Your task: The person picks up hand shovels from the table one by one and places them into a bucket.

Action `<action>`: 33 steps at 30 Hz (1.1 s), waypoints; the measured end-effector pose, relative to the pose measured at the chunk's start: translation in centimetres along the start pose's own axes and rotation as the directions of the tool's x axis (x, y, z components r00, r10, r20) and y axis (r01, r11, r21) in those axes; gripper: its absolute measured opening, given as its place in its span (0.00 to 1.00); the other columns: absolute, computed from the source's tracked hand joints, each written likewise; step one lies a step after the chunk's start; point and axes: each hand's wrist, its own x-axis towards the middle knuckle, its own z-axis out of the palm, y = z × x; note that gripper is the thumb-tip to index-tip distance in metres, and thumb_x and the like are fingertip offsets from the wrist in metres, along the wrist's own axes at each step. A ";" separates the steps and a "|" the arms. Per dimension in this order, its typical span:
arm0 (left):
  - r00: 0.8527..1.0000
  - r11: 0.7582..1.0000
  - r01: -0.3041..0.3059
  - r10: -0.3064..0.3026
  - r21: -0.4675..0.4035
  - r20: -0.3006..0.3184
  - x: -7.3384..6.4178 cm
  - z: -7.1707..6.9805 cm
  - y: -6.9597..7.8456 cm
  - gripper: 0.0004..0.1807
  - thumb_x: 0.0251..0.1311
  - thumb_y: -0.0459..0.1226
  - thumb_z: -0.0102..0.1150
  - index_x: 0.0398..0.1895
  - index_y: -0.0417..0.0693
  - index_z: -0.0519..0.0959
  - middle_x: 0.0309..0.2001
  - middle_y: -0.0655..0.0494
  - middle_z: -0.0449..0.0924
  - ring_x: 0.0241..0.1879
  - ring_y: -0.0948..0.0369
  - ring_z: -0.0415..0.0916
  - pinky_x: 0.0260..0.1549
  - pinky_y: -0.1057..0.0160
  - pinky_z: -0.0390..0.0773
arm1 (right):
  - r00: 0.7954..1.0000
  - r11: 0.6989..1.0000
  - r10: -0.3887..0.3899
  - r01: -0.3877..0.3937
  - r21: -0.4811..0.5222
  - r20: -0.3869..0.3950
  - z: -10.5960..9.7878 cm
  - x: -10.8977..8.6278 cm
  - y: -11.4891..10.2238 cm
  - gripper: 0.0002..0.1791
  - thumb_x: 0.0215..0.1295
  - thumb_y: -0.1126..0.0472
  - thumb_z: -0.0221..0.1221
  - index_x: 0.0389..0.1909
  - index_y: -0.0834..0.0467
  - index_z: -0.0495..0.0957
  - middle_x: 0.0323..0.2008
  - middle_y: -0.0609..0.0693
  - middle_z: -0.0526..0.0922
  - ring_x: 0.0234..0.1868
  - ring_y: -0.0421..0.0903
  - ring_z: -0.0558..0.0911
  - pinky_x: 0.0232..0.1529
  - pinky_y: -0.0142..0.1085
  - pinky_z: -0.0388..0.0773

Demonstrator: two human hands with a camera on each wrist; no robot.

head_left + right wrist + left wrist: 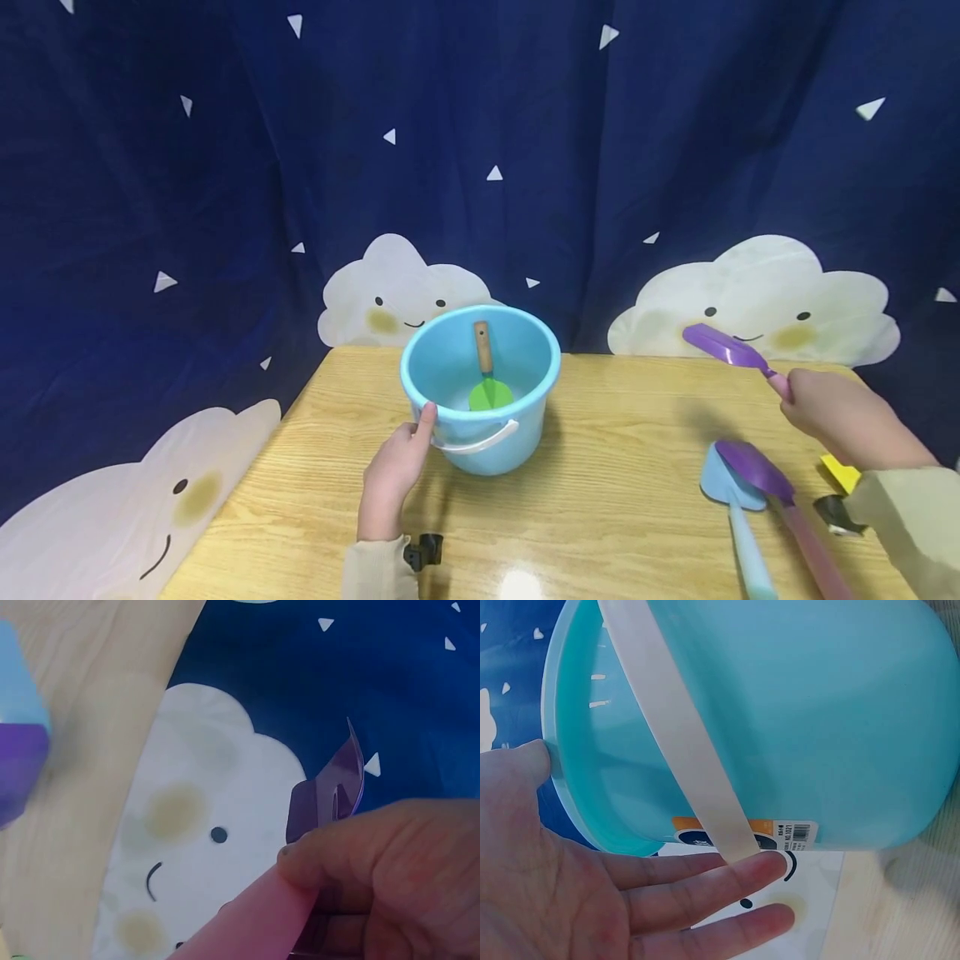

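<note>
A light blue bucket (489, 457) with a white handle (480, 442) stands on the table. Inside it leans a green toy shovel (491, 395) with a wooden grip. My left hand (392, 477) is at the bucket's near left side, its thumb on the rim. In the left wrist view, straight, spread fingers (712, 889) lie along the bucket's side, by the handle and a label. My right hand (843, 418) grips a narrow purple toy shovel (723, 345) by its pink handle (247, 922), above the table's right side, blade pointing away to the left.
On the right of the wooden table (615, 500) lie a light blue toy shovel (744, 533) and, overlapping it, another purple toy shovel (757, 471) with a pink handle. A yellow piece (840, 472) shows partly under my right forearm. A dark blue curtain (480, 125) with clouds hangs behind.
</note>
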 end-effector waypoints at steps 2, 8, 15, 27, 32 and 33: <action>1.000 1.000 0.002 -0.002 0.003 -0.002 0.0 0.0 0.0 0.49 0.60 0.65 0.18 0.56 0.30 0.66 0.52 0.34 0.70 0.51 0.38 0.67 0.44 0.39 0.65 | 0.997 0.997 -0.055 0.052 -0.051 -0.051 -0.4 0.1 -0.7 0.17 0.64 0.62 0.42 0.14 0.56 0.62 0.13 0.49 0.59 0.15 0.44 0.60 0.17 0.36 0.59; 1.000 1.000 0.012 -0.012 -0.007 -0.001 0.0 -0.1 0.1 0.49 0.60 0.66 0.18 0.57 0.30 0.66 0.53 0.34 0.69 0.52 0.38 0.66 0.45 0.39 0.64 | 0.981 0.984 -0.151 0.137 -0.112 -0.124 -1.7 0.8 -3.4 0.20 0.66 0.60 0.41 0.13 0.57 0.66 0.12 0.48 0.60 0.15 0.44 0.61 0.19 0.39 0.59; 1.000 1.000 0.008 -0.008 0.000 0.003 0.0 0.0 0.1 0.49 0.59 0.66 0.17 0.57 0.30 0.66 0.53 0.34 0.69 0.51 0.39 0.66 0.45 0.39 0.64 | 0.989 0.984 -0.136 0.127 -0.127 -0.066 -2.9 1.7 -6.5 0.17 0.67 0.59 0.42 0.24 0.66 0.70 0.16 0.52 0.67 0.18 0.49 0.68 0.21 0.44 0.66; 1.000 1.000 0.011 -0.011 -0.006 0.001 -0.1 0.0 0.1 0.50 0.58 0.67 0.17 0.57 0.30 0.66 0.51 0.34 0.71 0.50 0.39 0.68 0.42 0.39 0.66 | 0.969 0.969 -0.209 0.188 -0.159 -0.133 -4.4 2.0 -10.3 0.15 0.65 0.61 0.46 0.21 0.63 0.70 0.17 0.52 0.69 0.19 0.49 0.69 0.19 0.45 0.67; 1.000 1.000 0.016 -0.016 -0.004 0.000 -0.1 0.1 0.1 0.48 0.60 0.66 0.18 0.57 0.30 0.66 0.52 0.34 0.71 0.50 0.39 0.67 0.43 0.39 0.66 | 0.959 0.963 -0.232 0.203 -0.179 -0.163 -4.9 1.8 -11.8 0.14 0.63 0.60 0.49 0.20 0.62 0.70 0.16 0.52 0.69 0.18 0.49 0.69 0.17 0.47 0.67; 1.000 1.000 0.016 -0.016 -0.005 0.000 -0.1 0.1 0.1 0.48 0.60 0.65 0.19 0.57 0.30 0.66 0.52 0.34 0.70 0.50 0.39 0.67 0.43 0.39 0.66 | 0.954 0.959 -0.244 0.211 -0.186 -0.176 -4.9 1.7 -12.0 0.14 0.63 0.60 0.49 0.20 0.62 0.69 0.15 0.51 0.68 0.17 0.49 0.69 0.16 0.46 0.67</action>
